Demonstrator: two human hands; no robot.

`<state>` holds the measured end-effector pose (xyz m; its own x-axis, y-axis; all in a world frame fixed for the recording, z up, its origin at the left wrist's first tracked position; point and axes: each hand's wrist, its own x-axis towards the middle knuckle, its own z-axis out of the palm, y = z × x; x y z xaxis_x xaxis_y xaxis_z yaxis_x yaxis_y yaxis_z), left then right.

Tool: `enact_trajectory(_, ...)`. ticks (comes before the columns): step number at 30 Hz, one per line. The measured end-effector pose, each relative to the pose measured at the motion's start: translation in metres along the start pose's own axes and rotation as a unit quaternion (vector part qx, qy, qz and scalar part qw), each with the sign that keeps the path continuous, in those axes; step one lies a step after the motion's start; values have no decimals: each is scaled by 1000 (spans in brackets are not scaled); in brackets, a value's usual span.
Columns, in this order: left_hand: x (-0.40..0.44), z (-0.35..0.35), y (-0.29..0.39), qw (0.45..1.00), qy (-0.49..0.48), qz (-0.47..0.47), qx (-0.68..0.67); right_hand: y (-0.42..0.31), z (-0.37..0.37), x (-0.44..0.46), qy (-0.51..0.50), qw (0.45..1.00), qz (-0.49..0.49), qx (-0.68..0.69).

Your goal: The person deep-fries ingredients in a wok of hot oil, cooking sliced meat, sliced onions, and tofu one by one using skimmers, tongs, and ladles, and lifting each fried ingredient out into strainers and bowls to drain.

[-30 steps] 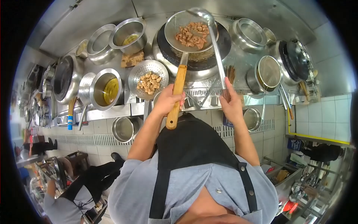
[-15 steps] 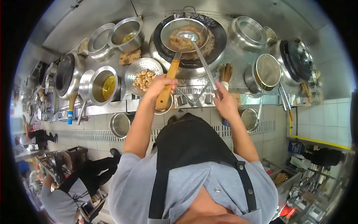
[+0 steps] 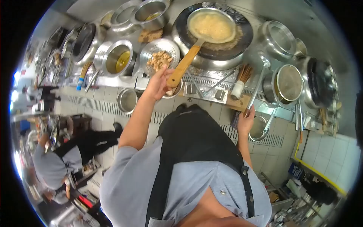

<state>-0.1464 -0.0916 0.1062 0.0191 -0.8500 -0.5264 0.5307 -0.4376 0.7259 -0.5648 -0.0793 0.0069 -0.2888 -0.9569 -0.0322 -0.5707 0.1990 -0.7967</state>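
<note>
My left hand (image 3: 159, 82) is at the end of a strainer's wooden handle (image 3: 185, 64), its fingers partly hidden behind the wood. The strainer (image 3: 211, 25) sits over the black wok (image 3: 242, 39), and its bowl shows pale, foamy, bubbling contents. Out to the right, my right hand (image 3: 245, 123) is closed round the lower end of a long metal ladle (image 3: 257, 89), whose bowl points away from me beside a pot. Just beyond my left hand, browned chunks (image 3: 159, 59) lie in a perforated metal skimmer (image 3: 149, 47).
A pot of yellow oil (image 3: 123, 60) stands at left. A bamboo brush (image 3: 240, 81) stands before the wok. Right of it, a pot (image 3: 270, 85) carries a fine strainer (image 3: 289, 81). Metal pots (image 3: 126, 100) hang below the counter's front edge. Another person (image 3: 56, 162) works behind at left.
My right hand has drawn the ladle out of the strainer and off to the right. The strainer's contents look pale and foamy instead of brown. The whole view has shifted.
</note>
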Motion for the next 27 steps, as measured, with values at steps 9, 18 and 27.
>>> enact_trajectory(9,-48,-90,-104,961,242,-16,132,128,33,41,-38,998,-24,-46)
enact_trajectory(18,21,-119,-117,891,314,20,328,31,4,26,-11,999,-51,-10)
enact_trajectory(27,-18,-164,-60,910,357,125,167,-26,17,14,-66,990,-49,115)
